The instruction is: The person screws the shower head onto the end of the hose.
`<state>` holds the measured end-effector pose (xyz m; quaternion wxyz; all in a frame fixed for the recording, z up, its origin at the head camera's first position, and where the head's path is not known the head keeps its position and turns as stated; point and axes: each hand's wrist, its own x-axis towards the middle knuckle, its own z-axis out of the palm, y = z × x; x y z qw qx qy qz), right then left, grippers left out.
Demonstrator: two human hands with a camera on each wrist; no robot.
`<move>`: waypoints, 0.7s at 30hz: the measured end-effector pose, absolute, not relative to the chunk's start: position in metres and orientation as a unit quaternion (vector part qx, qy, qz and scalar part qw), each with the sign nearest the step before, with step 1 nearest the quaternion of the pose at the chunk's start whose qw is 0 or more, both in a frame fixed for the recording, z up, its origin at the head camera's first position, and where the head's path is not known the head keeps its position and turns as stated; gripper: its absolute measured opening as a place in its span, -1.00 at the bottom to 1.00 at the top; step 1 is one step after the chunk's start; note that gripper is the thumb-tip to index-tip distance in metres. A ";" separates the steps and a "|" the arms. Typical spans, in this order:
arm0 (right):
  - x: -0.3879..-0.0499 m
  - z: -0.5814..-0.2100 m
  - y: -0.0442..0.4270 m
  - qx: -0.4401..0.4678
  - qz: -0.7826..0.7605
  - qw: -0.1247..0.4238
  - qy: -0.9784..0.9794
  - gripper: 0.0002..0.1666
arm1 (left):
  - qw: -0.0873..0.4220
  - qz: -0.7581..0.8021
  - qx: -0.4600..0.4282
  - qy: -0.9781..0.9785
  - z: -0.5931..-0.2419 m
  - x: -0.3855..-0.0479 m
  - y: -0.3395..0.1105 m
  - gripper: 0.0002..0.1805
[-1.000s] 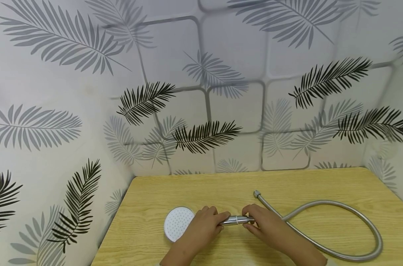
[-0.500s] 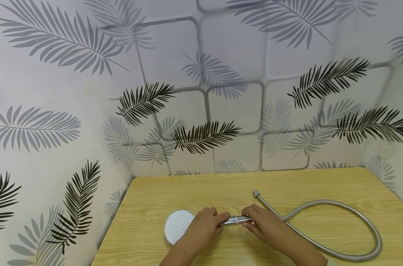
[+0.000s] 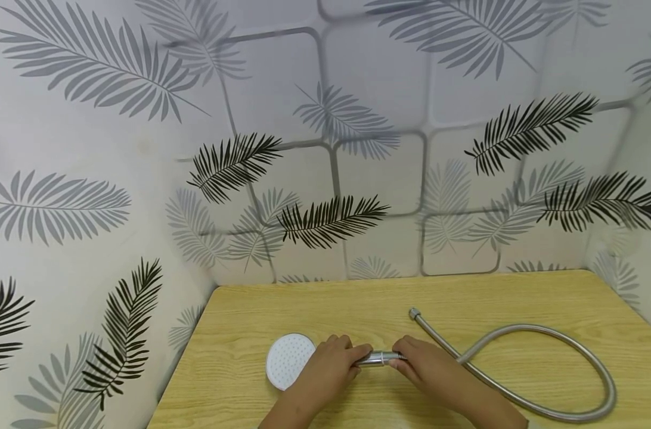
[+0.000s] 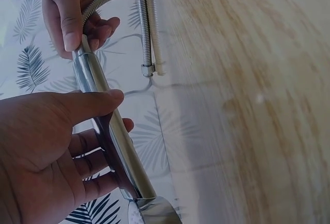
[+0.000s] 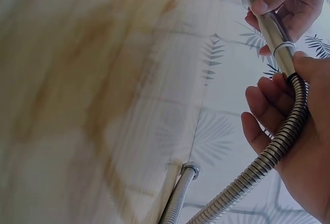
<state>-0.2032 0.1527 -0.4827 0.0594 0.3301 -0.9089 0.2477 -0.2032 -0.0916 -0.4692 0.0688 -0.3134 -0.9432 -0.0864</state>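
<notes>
In the head view my left hand (image 3: 333,364) grips the chrome handle of a hand shower, whose round white spray face (image 3: 290,361) shows to the left of it. The left wrist view has the thumb lying over the handle (image 4: 126,154) and the fingers bent beneath. At the handle's lower end my right hand (image 3: 426,364) pinches the smooth metal nut (image 5: 284,59) of a flexible shower hose (image 5: 268,157) between thumb and fingers. Nut and handle meet end to end in line; the thread inside is hidden. The hose runs across the right palm.
The hose loops over the right side of the wood-grain table (image 3: 304,304). Its other end, a metal nut (image 3: 414,313), lies loose behind my right hand. A wall (image 3: 379,173) with a leaf pattern stands behind the table.
My right fingers have shifted their hold on the nut, and the hose near that hand has moved slightly. The spray face has tipped a little. My left hand keeps its grip.
</notes>
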 end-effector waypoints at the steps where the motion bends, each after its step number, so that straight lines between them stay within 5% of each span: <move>1: -0.203 -0.483 0.153 0.328 0.249 0.052 -0.910 -0.77 | 0.070 -0.087 -0.314 -0.943 -0.469 -0.203 -0.092 -0.60; 21: -0.204 -0.484 0.152 0.383 0.273 0.133 -0.872 -0.72 | 0.068 -0.071 -0.311 -0.945 -0.467 -0.200 -0.091 -0.62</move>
